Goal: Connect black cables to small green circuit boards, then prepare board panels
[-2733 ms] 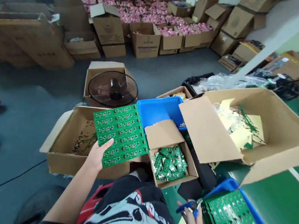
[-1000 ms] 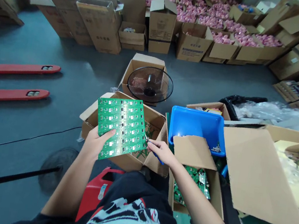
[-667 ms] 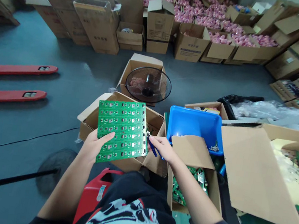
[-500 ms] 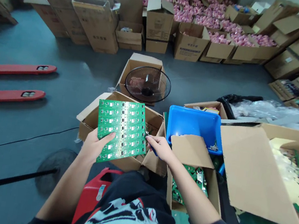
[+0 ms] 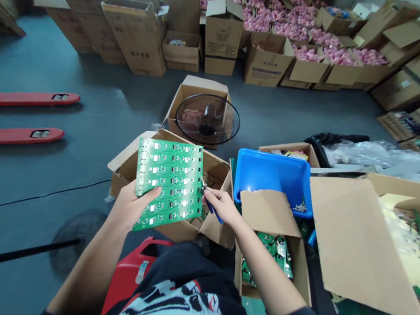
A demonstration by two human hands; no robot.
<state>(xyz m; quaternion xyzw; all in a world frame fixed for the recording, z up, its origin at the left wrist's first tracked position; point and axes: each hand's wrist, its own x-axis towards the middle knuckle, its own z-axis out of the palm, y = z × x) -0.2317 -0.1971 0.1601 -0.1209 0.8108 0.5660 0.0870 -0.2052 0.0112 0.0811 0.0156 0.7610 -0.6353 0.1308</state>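
My left hand [image 5: 130, 208] grips the lower left corner of a green circuit board panel [image 5: 169, 183] made of several rows of small boards, thumb on its face. I hold the panel over an open cardboard box [image 5: 213, 222] with green scraps inside. My right hand [image 5: 221, 206] is closed on blue-handled cutters [image 5: 210, 208], whose tip meets the panel's right edge. A smaller box of separated green boards [image 5: 269, 256] stands to the right of my right arm.
A blue bin [image 5: 274, 176] sits behind the small box. A large open carton [image 5: 371, 239] fills the right. A floor fan [image 5: 208, 119] lies on a box ahead. Red pallet-jack forks [image 5: 15, 115] rest on the grey floor at left; stacked cartons line the back.
The view swung left from the bench to the scrap box. My right hand came up from the blue tray with the cutters and reached the panel's right edge, sliding slightly up along it.
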